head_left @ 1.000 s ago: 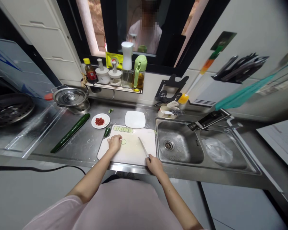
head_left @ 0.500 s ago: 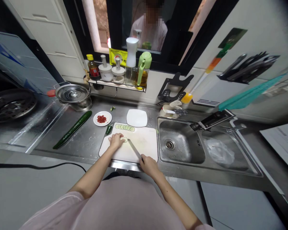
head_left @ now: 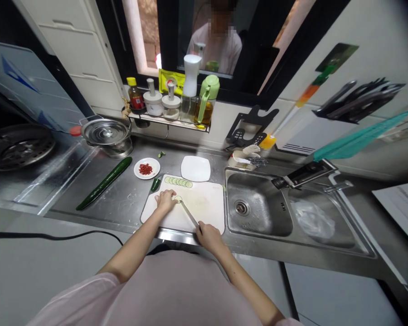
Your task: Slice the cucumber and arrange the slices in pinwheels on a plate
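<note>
Holds the knife [head_left: 188, 213] further left than a second ago: swung in from the right half of the white cutting board [head_left: 207, 203], its tip now against the cucumber piece [head_left: 178, 198]. Grips the handle in the closed right hand [head_left: 207, 235] at the board's near edge, with the blade angled away and to the left, probably to meet the cut end squarely. Pins the cucumber piece near the board's left side with the left hand [head_left: 165, 201], fingers curled down over it and hiding most of it, seemingly to hold the fingertips back from the edge.

Shows a row of cucumber slices [head_left: 179, 182] lined along the board's far edge, apart from the blade, likely set there to leave the middle free. Shows, left of the board, a green chilli [head_left: 155, 184] just beside its corner, a small plate of red chilli [head_left: 146, 168], a whole cucumber [head_left: 104, 182] lying slantwise on the steel counter, and a lidded pot [head_left: 106, 133] behind. Has a white square plate [head_left: 195, 168] just beyond the board and the sink [head_left: 258, 213] just to its right. Finds nothing between blade and cucumber piece.
</note>
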Available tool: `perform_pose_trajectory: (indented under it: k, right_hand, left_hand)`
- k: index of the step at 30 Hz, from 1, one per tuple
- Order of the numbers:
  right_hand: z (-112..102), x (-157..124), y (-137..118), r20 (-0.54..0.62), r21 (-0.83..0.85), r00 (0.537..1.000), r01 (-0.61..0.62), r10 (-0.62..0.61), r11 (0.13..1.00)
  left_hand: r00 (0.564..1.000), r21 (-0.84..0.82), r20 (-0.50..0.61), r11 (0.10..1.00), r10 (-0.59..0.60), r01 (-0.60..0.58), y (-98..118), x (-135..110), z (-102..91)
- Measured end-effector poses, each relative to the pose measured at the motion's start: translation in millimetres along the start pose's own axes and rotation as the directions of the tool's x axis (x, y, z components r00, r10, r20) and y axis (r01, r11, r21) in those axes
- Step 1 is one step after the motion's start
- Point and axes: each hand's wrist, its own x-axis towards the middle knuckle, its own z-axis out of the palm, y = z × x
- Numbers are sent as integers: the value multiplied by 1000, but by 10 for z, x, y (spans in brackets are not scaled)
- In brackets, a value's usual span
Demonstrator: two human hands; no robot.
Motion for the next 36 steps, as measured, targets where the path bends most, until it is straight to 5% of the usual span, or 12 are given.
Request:
perform_pose_trajectory:
  k: [36]
  right_hand:
    - [-62,128,-57,88,3,996,24,-24,1000]
  left_hand:
    - [1000,-32,-7,999,-5,4,-22,64,8]
